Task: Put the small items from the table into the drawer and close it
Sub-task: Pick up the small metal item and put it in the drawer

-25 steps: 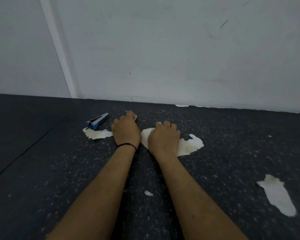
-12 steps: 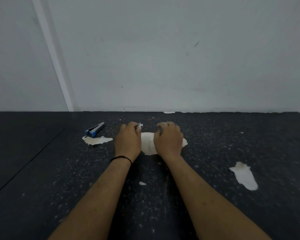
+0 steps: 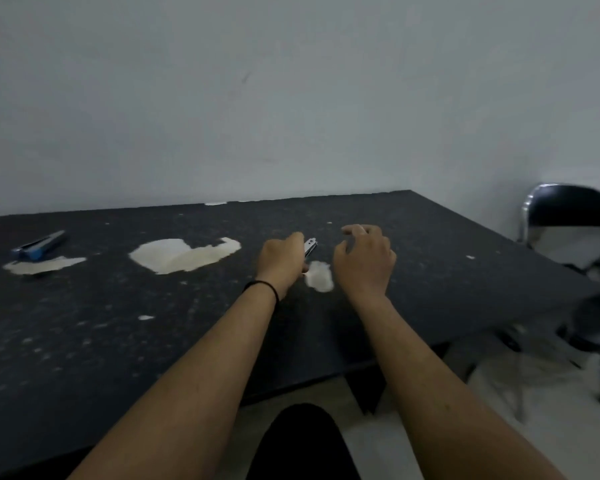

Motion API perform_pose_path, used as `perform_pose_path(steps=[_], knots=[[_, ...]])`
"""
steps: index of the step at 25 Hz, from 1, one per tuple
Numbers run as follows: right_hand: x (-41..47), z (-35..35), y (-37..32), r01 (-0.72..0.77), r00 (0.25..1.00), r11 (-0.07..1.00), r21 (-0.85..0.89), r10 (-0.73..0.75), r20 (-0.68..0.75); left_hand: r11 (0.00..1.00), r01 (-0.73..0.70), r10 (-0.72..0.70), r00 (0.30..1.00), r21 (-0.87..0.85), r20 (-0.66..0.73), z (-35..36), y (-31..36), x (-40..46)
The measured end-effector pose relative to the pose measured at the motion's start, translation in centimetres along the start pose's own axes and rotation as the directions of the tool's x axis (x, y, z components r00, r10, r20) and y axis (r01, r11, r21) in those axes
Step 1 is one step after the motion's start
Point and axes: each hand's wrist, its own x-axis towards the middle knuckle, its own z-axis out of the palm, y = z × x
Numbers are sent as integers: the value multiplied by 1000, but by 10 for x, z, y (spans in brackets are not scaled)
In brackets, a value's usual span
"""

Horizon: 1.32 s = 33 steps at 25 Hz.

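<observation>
My left hand (image 3: 282, 259) is closed around a small silver metal tool (image 3: 310, 246), likely a nail clipper, whose tip sticks out past my fingers. Just to its right my right hand (image 3: 364, 259) hovers over the black table (image 3: 118, 341) with curled, spread fingers and holds nothing. A blue and grey stapler (image 3: 39, 247) lies at the far left of the table. No drawer shows in this view.
Pale patches of peeled surface (image 3: 184, 254) mark the tabletop, one small patch (image 3: 320, 276) between my hands. The table's right edge is near my right arm. Two black folding chairs (image 3: 568, 216) stand at the right. A white wall runs behind the table.
The view has swung to the right, so the stapler and patches sit farther left. Both hands came off the table middle. My right hand has opened, and my left hand carries the metal tool.
</observation>
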Motion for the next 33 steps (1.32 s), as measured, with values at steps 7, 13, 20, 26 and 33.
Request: perform_pose_path(steps=[7,13,20,26,33], knots=[[1,-73,100,-131,984,990,-44,124,-129,877,-445,361,859,180,362,128,-4,-55],[-13,-98,188,-475,770,869,140,487,-412,644,-704,584,705,298,403,217,-8,-81],[-22,-91,241,-753,473,436,493,879,-56,427,-788,634,610,443,475,269,-24,-81],[-22,-83,257,-788,303,189,586,947,102,397,-795,644,598,459,478,270,-30,-82],[-35,-92,257,-733,283,196,652,959,30,356,-814,684,562,460,465,266,-30,-83]])
